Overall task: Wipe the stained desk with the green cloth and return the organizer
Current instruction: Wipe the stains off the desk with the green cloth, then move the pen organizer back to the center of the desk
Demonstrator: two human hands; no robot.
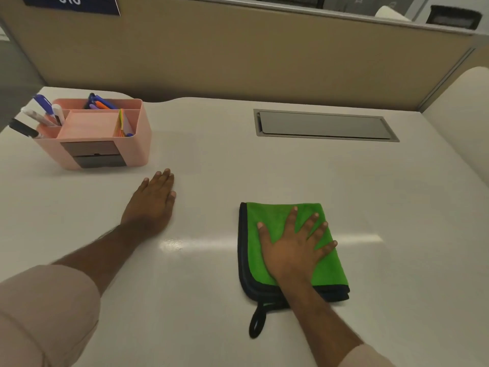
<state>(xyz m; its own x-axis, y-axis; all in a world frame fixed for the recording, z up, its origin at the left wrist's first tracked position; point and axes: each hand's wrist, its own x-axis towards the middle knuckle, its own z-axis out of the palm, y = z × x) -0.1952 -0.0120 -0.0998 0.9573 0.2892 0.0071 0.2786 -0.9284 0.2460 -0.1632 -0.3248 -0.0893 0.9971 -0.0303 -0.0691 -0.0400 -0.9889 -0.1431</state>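
A folded green cloth [267, 221] with a dark border and a black hanging loop lies on the white desk [264, 168], right of centre. My right hand [293, 245] presses flat on it, fingers spread. My left hand [153, 200] lies palm down on the bare desk, fingers together, holding nothing. A pink organizer [105, 136] with pens, markers and sticky notes stands at the far left of the desk, just beyond my left hand and apart from it. No stain is visible on the desk surface.
A grey cable hatch [325, 125] is set flush into the desk at the back right. A beige partition wall [238, 56] runs along the desk's far edge. A pale rounded surface [460, 102] rises at the right edge.
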